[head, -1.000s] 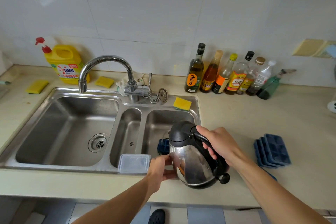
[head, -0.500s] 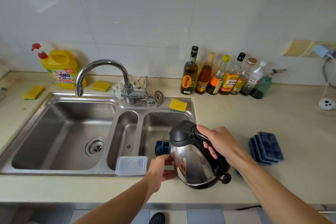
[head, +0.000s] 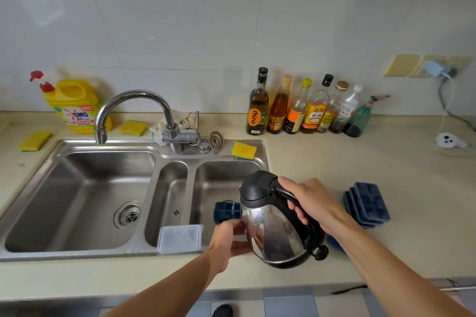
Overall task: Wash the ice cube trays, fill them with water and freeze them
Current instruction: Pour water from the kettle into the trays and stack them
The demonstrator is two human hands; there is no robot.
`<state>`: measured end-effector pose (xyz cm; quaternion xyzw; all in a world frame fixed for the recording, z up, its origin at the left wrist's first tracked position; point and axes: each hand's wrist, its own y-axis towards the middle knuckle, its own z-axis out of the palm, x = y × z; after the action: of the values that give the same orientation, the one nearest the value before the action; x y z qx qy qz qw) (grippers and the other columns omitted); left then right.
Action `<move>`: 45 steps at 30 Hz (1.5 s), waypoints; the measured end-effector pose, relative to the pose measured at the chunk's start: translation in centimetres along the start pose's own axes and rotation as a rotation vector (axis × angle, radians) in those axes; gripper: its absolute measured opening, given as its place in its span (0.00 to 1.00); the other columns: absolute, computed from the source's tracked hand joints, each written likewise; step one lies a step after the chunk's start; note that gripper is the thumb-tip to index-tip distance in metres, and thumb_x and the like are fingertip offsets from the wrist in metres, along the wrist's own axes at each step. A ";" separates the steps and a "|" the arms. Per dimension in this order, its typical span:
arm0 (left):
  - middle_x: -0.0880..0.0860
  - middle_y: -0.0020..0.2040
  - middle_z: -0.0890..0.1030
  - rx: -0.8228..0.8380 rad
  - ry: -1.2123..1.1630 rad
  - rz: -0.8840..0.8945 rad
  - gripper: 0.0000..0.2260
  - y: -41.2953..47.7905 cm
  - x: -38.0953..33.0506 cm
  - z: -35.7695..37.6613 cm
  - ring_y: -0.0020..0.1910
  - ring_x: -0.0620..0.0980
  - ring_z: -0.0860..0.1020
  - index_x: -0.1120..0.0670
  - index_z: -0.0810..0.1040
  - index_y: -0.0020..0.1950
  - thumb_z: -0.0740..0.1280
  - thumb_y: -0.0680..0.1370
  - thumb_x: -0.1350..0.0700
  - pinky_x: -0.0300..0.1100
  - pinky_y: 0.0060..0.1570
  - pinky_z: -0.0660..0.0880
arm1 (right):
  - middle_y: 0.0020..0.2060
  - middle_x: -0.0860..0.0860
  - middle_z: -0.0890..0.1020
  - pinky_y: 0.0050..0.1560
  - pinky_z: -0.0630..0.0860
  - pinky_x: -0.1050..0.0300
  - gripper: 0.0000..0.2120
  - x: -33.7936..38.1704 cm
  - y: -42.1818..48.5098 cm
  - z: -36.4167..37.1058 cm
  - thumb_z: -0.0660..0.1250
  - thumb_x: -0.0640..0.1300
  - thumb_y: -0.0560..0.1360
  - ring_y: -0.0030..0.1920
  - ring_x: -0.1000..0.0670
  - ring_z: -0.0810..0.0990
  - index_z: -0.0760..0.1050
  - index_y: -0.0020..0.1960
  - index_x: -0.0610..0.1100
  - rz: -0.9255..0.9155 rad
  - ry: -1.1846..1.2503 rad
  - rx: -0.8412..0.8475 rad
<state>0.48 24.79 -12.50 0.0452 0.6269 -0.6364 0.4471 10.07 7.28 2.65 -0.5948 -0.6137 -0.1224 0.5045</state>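
Observation:
My right hand grips the black handle of a steel kettle, tilted with its spout toward the left over the right sink basin. A thin stream of water falls onto a dark blue ice cube tray held over that basin. My left hand holds the tray's near end; the kettle hides most of the tray and the fingers. A stack of dark blue ice cube trays lies on the counter to the right. A clear plastic lid rests on the sink's front rim.
The tap arches over the large left basin. A yellow detergent jug, several yellow sponges and a row of bottles line the back. A white plug with its cord lies at the far right.
The view has shifted slightly left and down. Both hands, the kettle and the tray stay in the same pose over the right basin.

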 end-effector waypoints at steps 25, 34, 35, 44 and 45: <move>0.59 0.47 0.87 0.031 0.038 -0.016 0.12 1.1 -1.1 1.0 0.45 0.60 0.87 0.58 0.82 0.57 0.61 0.84 0.54 0.51 0.42 0.84 | 0.24 0.46 0.76 0.29 0.73 0.58 0.29 0.4 1.4 -0.8 0.65 0.63 0.77 0.23 0.47 0.72 0.79 0.33 0.39 0.011 0.010 -0.022; 0.60 0.49 0.87 0.013 0.038 -0.012 0.12 1.5 -1.3 0.8 0.47 0.61 0.86 0.59 0.81 0.59 0.61 0.84 0.55 0.58 0.53 0.83 | 0.24 0.46 0.76 0.31 0.73 0.57 0.29 0.6 2.1 -0.6 0.65 0.64 0.77 0.23 0.47 0.72 0.78 0.32 0.40 0.021 0.016 -0.005; 0.59 0.49 0.87 0.010 0.031 -0.012 0.12 1.5 -1.4 0.8 0.47 0.61 0.87 0.58 0.81 0.59 0.61 0.84 0.55 0.57 0.52 0.83 | 0.24 0.46 0.76 0.31 0.73 0.57 0.29 0.6 2.1 -0.5 0.65 0.64 0.77 0.23 0.47 0.72 0.78 0.32 0.40 0.022 0.015 -0.004; 0.58 0.46 0.87 0.010 0.007 -0.025 0.12 1.2 -1.4 0.4 0.43 0.58 0.87 0.58 0.82 0.57 0.61 0.84 0.54 0.49 0.39 0.83 | 0.24 0.46 0.76 0.31 0.73 0.57 0.29 0.6 2.1 -0.2 0.65 0.64 0.77 0.23 0.48 0.72 0.79 0.32 0.40 0.018 0.003 0.004; 0.58 0.45 0.87 0.008 0.006 -0.027 0.12 1.1 -1.3 0.4 0.42 0.58 0.87 0.58 0.82 0.57 0.61 0.84 0.54 0.48 0.39 0.83 | 0.24 0.46 0.76 0.30 0.73 0.57 0.29 0.6 2.1 -0.2 0.65 0.64 0.77 0.23 0.48 0.72 0.79 0.32 0.40 0.017 0.002 0.004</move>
<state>2.14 25.37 -12.43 0.0405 0.6262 -0.6448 0.4365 12.07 8.01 2.26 -0.5990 -0.6082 -0.1175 0.5074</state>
